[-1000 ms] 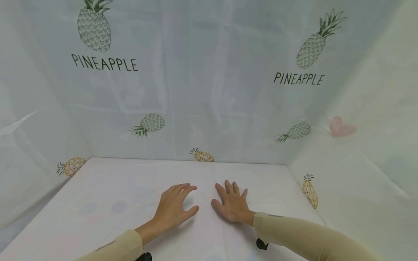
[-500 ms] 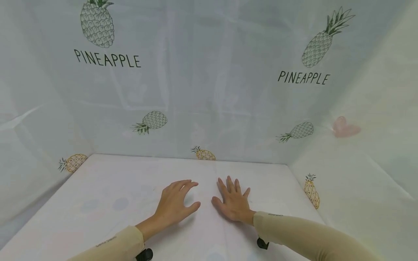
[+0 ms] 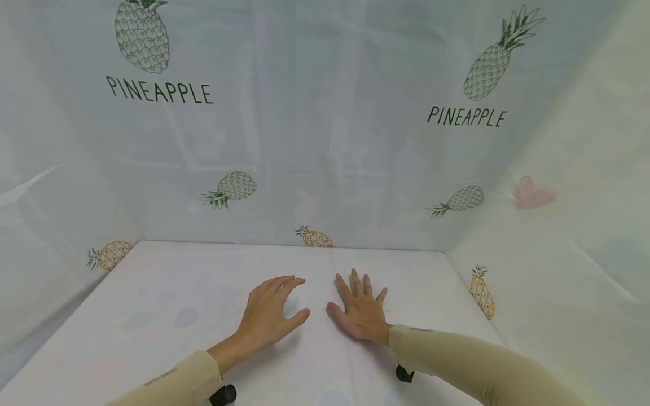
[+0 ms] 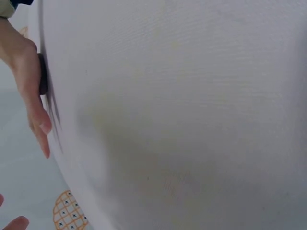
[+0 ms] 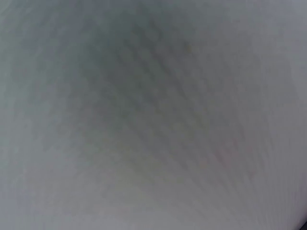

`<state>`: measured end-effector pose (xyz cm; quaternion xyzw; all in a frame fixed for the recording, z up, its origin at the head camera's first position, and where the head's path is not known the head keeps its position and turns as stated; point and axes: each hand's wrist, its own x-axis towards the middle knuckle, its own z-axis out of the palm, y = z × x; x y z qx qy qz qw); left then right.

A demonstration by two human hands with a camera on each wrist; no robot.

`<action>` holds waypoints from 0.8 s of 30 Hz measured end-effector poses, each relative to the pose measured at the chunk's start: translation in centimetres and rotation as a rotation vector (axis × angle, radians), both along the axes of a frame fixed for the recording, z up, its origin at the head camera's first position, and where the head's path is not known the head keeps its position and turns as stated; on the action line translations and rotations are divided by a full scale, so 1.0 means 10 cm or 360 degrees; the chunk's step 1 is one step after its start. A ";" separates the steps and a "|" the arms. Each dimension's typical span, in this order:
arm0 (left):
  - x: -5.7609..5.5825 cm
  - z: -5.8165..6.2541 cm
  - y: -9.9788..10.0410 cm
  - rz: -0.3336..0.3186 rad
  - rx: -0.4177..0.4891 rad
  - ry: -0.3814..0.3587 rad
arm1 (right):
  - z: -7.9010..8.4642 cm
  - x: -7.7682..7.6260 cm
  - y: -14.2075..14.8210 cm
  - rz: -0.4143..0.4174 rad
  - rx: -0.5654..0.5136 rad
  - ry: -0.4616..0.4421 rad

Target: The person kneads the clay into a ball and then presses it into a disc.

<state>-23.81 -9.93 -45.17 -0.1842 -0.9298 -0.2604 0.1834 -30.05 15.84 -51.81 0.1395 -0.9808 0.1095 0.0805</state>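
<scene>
My left hand [image 3: 269,314] hovers over the white table, thumb and fingers apart in a loose curve, with nothing between them. Two of its fingertips [image 4: 15,223] show at the lower left corner of the left wrist view. To its right, my right hand [image 3: 359,311] lies palm down with its fingers spread. In the left wrist view, a dark flat thing [image 4: 43,74] of unclear kind shows between the right palm and the table. From above, the hand hides that thing. The right wrist view holds only blurred pale cloth.
White cloth [image 3: 183,282] with faint coloured spots covers the table. A hanging sheet [image 3: 304,135] printed with pineapples closes off the back, and similar sheets stand at the left and right sides. A black wrist device [image 3: 404,372] sits under the right sleeve.
The head view has shifted slightly. Both hands keep the same pose, and their fingertips appear a little higher in the picture than a second ago.
</scene>
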 end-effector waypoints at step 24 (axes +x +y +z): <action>0.01 0.06 -0.03 -0.0002 0.0025 0.0044 | -0.01 -0.09 -0.04 -0.0014 0.0036 -0.0022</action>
